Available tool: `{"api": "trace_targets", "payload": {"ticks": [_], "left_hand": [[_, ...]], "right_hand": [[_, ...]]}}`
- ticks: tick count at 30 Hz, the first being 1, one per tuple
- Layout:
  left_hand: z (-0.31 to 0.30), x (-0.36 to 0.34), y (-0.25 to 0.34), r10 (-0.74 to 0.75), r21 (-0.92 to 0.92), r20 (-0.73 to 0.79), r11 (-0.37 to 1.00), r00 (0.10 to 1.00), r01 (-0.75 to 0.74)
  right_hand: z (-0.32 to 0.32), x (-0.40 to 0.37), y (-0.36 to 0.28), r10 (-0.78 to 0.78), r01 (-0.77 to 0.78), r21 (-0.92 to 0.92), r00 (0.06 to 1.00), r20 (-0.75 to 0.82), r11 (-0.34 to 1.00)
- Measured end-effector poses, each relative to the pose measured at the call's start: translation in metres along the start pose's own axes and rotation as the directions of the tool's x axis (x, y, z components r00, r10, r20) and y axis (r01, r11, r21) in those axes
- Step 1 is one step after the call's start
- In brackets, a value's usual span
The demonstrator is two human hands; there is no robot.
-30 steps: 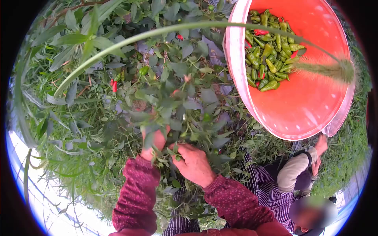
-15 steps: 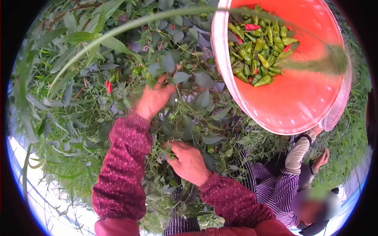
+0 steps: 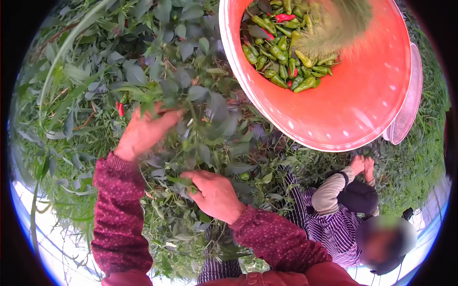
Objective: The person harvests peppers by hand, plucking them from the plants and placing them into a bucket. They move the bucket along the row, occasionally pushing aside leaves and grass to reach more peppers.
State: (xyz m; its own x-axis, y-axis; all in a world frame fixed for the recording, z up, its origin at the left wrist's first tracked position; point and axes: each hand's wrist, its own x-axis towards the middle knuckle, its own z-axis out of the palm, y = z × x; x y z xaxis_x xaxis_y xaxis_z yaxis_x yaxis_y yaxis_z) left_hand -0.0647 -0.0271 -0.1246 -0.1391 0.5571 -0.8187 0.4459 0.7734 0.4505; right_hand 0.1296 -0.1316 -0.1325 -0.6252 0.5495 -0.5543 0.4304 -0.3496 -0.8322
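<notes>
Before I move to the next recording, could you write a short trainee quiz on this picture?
1. Which of the camera wearer's hands is nearer the picture's top edge: the left hand or the right hand?
2. Most visible peppers in the bucket are: A) red, B) green, C) purple.
3. True or false: both of the wearer's hands are inside the bucket.

Key: 1. The left hand. 2. B. 3. False; both are among the plants.
</notes>
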Motion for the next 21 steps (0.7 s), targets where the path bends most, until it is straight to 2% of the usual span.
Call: {"api": "trace_targets", "payload": {"ticks": [1, 2, 3, 5, 6, 7, 9, 10, 12, 15, 17, 18, 19, 21], "left_hand": [[-0.001, -0.006, 0.004, -0.062, 0.085, -0.015, 0.994, 0.998, 0.063], [-0.005, -0.014, -0.004, -0.080, -0.036, -0.026, 0.996, 0.996, 0.079], [-0.007, -0.021, -0.009, -0.083, -0.033, -0.019, 0.996, 0.996, 0.082], [-0.013, -0.029, -0.015, -0.029, -0.351, -0.037, 0.936, 0.999, 0.015], [-0.020, -0.028, -0.019, 0.067, -0.372, 0.033, 0.927, 0.997, -0.050], [-0.019, -0.030, -0.013, 0.068, -0.370, 0.035, 0.928, 0.997, -0.050], [-0.011, -0.036, 0.003, 0.075, -0.392, 0.006, 0.918, 0.997, -0.066], [-0.006, -0.038, 0.001, 0.102, -0.342, -0.040, 0.933, 0.994, -0.109], [-0.005, -0.045, -0.007, 0.046, -0.359, -0.039, 0.932, 0.998, -0.057], [0.000, -0.066, 0.003, -0.015, -0.428, -0.036, 0.904, 0.999, -0.002], [0.002, -0.081, 0.014, 0.159, -0.553, 0.288, 0.833, 0.944, 0.028], [0.013, -0.082, 0.020, 0.333, -0.482, 0.319, 0.863, 0.887, -0.151], [0.029, -0.080, 0.028, 0.490, -0.415, 0.366, 0.847, 0.791, -0.332], [0.054, -0.073, 0.042, 0.481, -0.069, 0.435, 0.861, 0.761, -0.505]], "right_hand": [[0.000, 0.000, 0.000, 0.003, -0.003, 0.000, 1.000, 0.000, 1.000], [0.001, 0.000, 0.001, -0.029, 0.029, -0.003, 0.999, -0.034, 1.000], [0.003, 0.000, 0.000, -0.060, 0.060, -0.006, 0.996, -0.069, 0.998], [0.002, 0.001, -0.003, -0.096, 0.096, -0.014, 0.994, -0.056, 0.995], [0.002, 0.001, -0.004, -0.136, 0.135, -0.028, 0.990, -0.044, 0.990], [0.001, 0.001, -0.006, -0.135, 0.134, -0.027, 0.990, -0.046, 0.991], [-0.001, 0.001, -0.008, -0.075, 0.075, -0.013, 0.997, -0.004, 0.997], [0.000, 0.000, -0.008, -0.071, 0.071, -0.010, 0.997, -0.002, 0.997], [-0.001, -0.003, -0.009, -0.032, 0.033, 0.004, 0.999, -0.014, 0.999], [0.000, -0.007, -0.013, -0.060, 0.059, -0.006, 0.997, -0.058, 0.998], [0.008, -0.014, -0.019, -0.050, 0.049, -0.020, 0.996, -0.072, 0.999], [0.012, -0.018, -0.020, -0.043, 0.040, -0.041, 0.995, -0.090, 0.998], [0.019, -0.024, -0.016, -0.042, 0.039, -0.035, 0.995, -0.096, 0.999], [0.032, -0.032, -0.004, -0.278, 0.229, -0.313, 0.953, -0.120, 0.922]]}}
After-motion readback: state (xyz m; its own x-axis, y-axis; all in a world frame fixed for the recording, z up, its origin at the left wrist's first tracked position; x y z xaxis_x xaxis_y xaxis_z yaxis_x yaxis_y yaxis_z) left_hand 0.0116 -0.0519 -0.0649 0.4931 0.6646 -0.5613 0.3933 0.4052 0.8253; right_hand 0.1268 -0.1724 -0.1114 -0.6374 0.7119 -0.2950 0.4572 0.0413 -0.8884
